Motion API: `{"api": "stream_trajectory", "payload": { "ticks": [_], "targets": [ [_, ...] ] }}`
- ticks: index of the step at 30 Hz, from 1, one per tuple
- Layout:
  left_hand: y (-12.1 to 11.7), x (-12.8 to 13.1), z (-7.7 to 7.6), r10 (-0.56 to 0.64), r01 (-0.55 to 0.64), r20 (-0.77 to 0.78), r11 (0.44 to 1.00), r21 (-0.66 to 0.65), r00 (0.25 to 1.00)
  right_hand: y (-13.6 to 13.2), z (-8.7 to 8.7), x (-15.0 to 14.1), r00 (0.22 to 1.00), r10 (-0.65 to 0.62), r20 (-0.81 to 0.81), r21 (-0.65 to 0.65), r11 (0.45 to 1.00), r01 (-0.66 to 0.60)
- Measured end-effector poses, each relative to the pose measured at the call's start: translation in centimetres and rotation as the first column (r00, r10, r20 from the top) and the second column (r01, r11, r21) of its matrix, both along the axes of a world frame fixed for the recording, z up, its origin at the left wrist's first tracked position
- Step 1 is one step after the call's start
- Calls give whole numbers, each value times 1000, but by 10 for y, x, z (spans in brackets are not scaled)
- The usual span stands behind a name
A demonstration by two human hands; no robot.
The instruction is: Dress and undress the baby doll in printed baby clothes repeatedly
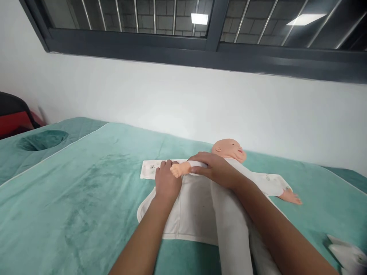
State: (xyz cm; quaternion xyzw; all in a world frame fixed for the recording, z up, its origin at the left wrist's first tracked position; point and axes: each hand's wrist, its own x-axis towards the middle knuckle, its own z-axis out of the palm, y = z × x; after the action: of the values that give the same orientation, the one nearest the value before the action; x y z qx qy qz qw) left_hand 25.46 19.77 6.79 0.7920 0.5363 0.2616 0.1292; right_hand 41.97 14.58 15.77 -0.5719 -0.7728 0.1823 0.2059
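The doll (228, 149) lies on the bed (94, 191), one arm (196, 164) gripped by the right hand (215, 166) and pointing to nine o'clock, the left hand (168, 183) nearer the sleeve (147, 170) at ten o'clock, its fingers' hold unclear.

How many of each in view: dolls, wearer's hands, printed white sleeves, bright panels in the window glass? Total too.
Doll: 1
Wearer's hands: 2 (left hand, right hand)
Printed white sleeves: 2 (flat sleeve, worn sleeve)
Bright panels: 2 (smaller panel, longer panel)
Total: 7
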Motion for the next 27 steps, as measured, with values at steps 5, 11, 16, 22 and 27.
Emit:
{"api": "stream_trajectory", "payload": {
  "ticks": [5,11,16,22,27],
  "targets": [
    [12,-21,10,52,124,479,936,-329,876,3,-8,-1,982,-76,173,28,997,72],
    [8,-29,23,225,211,704,854,-475,674,-2,-13,10,918,-109,381,115,991,70],
    [-7,-12,17,143,75,647,951,-298,749,11,-29,-6,842,-161,516,213,975,56],
    [-16,-3,13,9,143,601,968,-204,799,2,-25,-13,950,-139,279,188,978,87],
    [-12,-10,10,108,-55,255,977,-205,961,-37,-2,74,664,-736,131,188,676,712]
  ]
}}
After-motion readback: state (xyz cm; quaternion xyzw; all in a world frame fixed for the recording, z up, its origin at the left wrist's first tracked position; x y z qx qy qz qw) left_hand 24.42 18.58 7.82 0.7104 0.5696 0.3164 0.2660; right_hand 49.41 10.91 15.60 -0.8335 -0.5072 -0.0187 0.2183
